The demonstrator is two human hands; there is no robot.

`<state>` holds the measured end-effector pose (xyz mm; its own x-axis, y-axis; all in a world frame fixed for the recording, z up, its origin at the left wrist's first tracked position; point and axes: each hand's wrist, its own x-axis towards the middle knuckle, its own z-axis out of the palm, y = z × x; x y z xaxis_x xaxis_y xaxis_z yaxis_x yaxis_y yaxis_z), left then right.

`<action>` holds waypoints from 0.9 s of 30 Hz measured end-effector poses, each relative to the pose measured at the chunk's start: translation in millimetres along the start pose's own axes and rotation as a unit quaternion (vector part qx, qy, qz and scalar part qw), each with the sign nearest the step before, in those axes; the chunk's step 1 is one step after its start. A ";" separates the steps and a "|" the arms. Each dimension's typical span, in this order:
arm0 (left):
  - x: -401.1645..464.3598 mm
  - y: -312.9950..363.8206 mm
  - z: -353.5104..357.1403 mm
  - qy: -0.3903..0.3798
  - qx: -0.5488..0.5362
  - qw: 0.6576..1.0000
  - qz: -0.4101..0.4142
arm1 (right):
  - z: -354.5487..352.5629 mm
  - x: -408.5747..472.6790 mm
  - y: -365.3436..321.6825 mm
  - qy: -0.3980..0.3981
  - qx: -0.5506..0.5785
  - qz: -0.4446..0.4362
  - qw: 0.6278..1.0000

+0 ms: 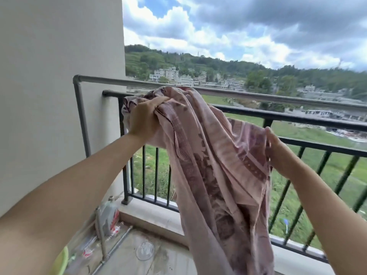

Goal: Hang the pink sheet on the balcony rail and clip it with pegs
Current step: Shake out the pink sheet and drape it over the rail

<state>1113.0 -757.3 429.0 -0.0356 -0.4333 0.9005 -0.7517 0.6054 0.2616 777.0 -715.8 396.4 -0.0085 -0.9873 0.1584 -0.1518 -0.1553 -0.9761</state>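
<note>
The pink patterned sheet hangs bunched in front of me, its top lifted to the height of the grey upper rail pipe. My left hand grips a gathered wad of the sheet near the rail's left end. My right hand pinches the sheet's edge lower and to the right, in front of the black balcony rail. The cloth's lower part drapes down toward the floor. No pegs are in view.
A white wall stands on the left. A plastic bottle, thin metal pipes, a clear round lid and a green object sit on the balcony floor at the lower left. Beyond the rail are fields and buildings.
</note>
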 end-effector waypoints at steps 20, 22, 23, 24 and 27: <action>-75.7 79.0 75.8 -0.248 -0.495 0.743 -0.376 | 42.4 -4.7 9.2 -0.028 0.113 -0.019 0.993; -68.9 73.6 76.9 -0.199 -0.499 0.764 -0.359 | 31.8 -9.0 14.9 -0.004 0.105 -0.015 0.994; -65.9 69.2 73.2 -0.178 -0.482 0.779 -0.359 | 24.6 -11.4 17.5 0.015 0.111 -0.014 0.994; -62.4 58.6 69.7 -0.151 -0.469 0.788 -0.370 | 16.0 -14.0 20.7 0.039 0.123 -0.019 0.992; -50.5 23.3 44.0 -0.042 -0.534 0.731 -0.423 | -11.8 -25.1 28.4 0.107 0.154 -0.069 0.980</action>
<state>1068.4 -750.7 374.3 0.0705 -0.9662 0.2479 0.4134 0.2545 0.8743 761.2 -695.1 366.5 -0.2201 -0.9324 0.2867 0.1385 -0.3208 -0.9370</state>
